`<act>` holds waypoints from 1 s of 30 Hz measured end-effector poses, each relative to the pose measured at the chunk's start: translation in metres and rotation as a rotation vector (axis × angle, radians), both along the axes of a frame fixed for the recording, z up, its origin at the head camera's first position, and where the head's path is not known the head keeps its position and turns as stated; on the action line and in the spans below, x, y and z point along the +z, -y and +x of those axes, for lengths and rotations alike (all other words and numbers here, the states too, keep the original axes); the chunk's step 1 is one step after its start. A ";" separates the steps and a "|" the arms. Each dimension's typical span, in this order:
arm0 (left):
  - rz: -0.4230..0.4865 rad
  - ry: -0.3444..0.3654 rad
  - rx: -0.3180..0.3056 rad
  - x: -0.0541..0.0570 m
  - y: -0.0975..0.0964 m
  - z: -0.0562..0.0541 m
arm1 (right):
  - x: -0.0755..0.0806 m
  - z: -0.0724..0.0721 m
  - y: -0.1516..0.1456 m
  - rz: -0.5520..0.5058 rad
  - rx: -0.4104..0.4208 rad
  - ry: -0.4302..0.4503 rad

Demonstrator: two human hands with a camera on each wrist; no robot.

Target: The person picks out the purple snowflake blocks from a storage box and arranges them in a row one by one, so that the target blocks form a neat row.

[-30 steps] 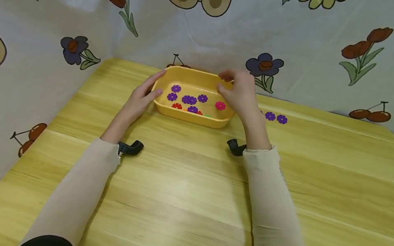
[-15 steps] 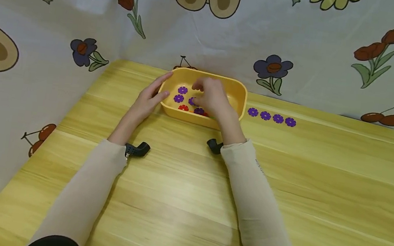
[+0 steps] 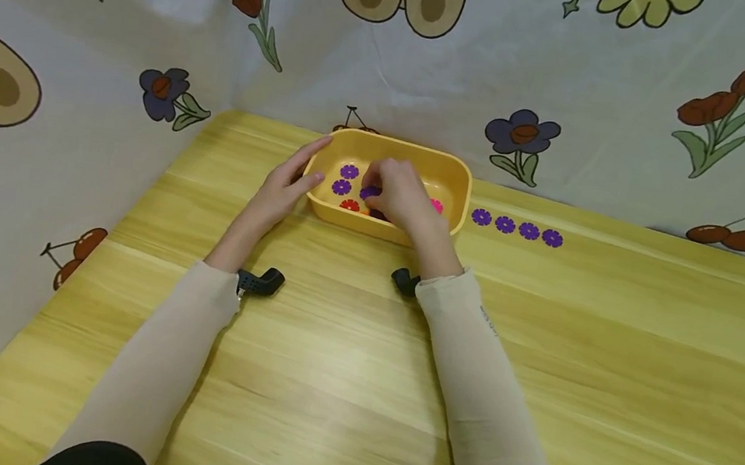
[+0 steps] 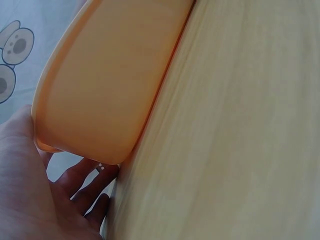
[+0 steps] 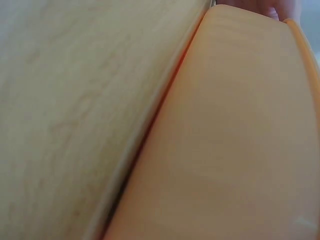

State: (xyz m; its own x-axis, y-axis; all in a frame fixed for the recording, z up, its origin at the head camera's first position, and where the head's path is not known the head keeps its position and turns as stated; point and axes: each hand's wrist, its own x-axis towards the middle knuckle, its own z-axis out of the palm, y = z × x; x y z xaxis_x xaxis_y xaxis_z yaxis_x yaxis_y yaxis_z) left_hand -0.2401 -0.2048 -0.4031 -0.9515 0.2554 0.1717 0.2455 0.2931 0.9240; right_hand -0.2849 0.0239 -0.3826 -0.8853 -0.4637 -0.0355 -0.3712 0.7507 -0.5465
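Note:
A yellow plastic bin (image 3: 383,226) stands near the back of the table. My left hand (image 3: 279,187) grips its left end, the thumb at the rim and the fingers along the outside; the left wrist view shows those fingers (image 4: 80,180) behind the end wall. My right hand (image 3: 402,195) reaches down inside the bin, thumb and fingertips closing on a purple snowflake disc (image 3: 369,192). To the left lie more purple discs (image 3: 341,188) and a red disc (image 3: 350,205). A pink disc (image 3: 436,206) shows partly past the right hand, which hides the bin's middle.
Several purple discs (image 3: 517,227) form a row on the wooden table (image 3: 328,352), right of the bin. A patterned cloth (image 3: 400,79) hangs close behind the table's back edge. The bin's outer side wall (image 5: 220,130) fills much of the right wrist view.
My right hand has moved left from the bin's right rim and down among the discs, its fingers drawing together. The left hand keeps its place on the bin. The head view has shifted slightly.

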 end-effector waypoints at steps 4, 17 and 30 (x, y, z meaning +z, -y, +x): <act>0.001 0.008 0.009 -0.002 0.001 -0.001 | 0.001 0.001 0.000 0.000 -0.006 -0.017; -0.010 0.003 0.003 0.003 -0.001 0.000 | 0.011 0.012 -0.021 -0.072 -0.051 -0.060; 0.014 0.027 0.021 -0.004 -0.001 -0.002 | 0.026 0.026 -0.057 -0.122 -0.004 -0.181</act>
